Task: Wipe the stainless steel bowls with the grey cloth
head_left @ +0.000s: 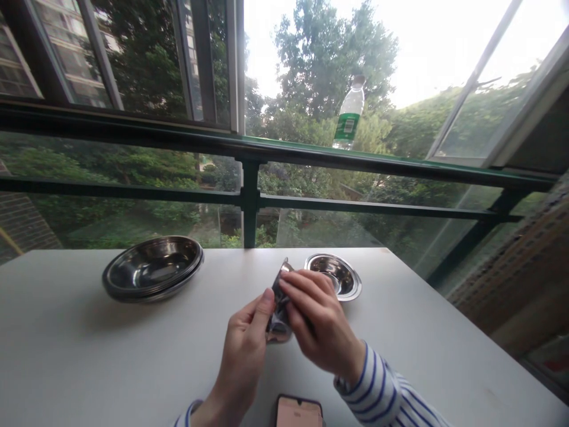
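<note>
Over the middle of the table, my left hand [243,347] grips the near-left side of a small shiny metal bowl [279,326], thumb pressed against it. The bowl is tilted up on edge. My right hand [320,323] is closed on its right side, with fingertips over the upper part; the fingers hide much of the bowl. Just behind my right hand, another steel bowl [353,289] with a wide rim rests on the table, partly covered by the hand.
A stack of larger steel bowls [153,267] stands at the left on the white table [111,367]. A phone [299,412] lies at the near edge. A plastic bottle [349,121] with a green label stands beyond the dark railing [302,155].
</note>
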The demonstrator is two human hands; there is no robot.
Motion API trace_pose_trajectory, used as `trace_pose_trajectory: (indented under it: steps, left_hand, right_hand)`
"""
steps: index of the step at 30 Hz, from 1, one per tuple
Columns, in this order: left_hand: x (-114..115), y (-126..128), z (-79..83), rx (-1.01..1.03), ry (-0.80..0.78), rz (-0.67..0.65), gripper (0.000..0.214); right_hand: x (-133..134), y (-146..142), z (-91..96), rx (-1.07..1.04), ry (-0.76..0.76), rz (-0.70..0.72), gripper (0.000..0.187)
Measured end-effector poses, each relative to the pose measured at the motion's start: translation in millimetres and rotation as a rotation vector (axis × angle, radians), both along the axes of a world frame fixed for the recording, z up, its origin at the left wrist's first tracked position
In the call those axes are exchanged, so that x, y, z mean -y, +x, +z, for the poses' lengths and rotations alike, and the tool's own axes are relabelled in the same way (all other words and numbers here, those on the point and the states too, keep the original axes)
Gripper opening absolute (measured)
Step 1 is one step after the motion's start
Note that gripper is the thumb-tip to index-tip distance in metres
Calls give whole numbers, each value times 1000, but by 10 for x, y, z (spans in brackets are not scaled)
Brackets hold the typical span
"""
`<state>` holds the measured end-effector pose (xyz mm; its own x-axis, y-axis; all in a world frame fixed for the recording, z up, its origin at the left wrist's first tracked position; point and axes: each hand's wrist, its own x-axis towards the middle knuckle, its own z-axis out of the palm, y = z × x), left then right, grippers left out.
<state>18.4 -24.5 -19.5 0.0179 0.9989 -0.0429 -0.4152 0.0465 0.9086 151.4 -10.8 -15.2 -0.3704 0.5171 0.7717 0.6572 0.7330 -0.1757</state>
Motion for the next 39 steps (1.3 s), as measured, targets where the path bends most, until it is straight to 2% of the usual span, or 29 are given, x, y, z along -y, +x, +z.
trace_pose_trajectory:
  steps: [3, 7, 9, 15, 21, 27, 33, 39]
  left_hand:
    - [-15, -20, -5, 21, 32, 12, 33]
    - [22, -5, -40, -7, 3, -40, 34]
    - [29, 1, -47, -6, -8, -51, 34]
    - [-26, -27, -15, 58, 33, 5, 29]
    - [15, -5, -24, 15, -37, -8, 36]
    - [-45, -36, 20, 121, 7, 83, 30]
    - [-11, -23, 34, 93, -68, 85, 35]
    - [-21, -49, 28, 214, -29, 129, 25]
  right_hand:
    - [10, -16, 5, 89, 59, 48, 35]
    - [-90, 57, 16, -76, -49, -67, 30]
    - [-91, 73, 7, -101, -70, -74, 30]
    - [34, -18, -6, 145, 85, 86, 37]
    - [-50, 30, 3, -84, -60, -25, 33]
    - [43, -45, -37, 156, 116, 93, 39]
    - [-37, 10, -27, -107, -26, -14, 33]
    - [22, -26, -68, 139, 210, 126, 40]
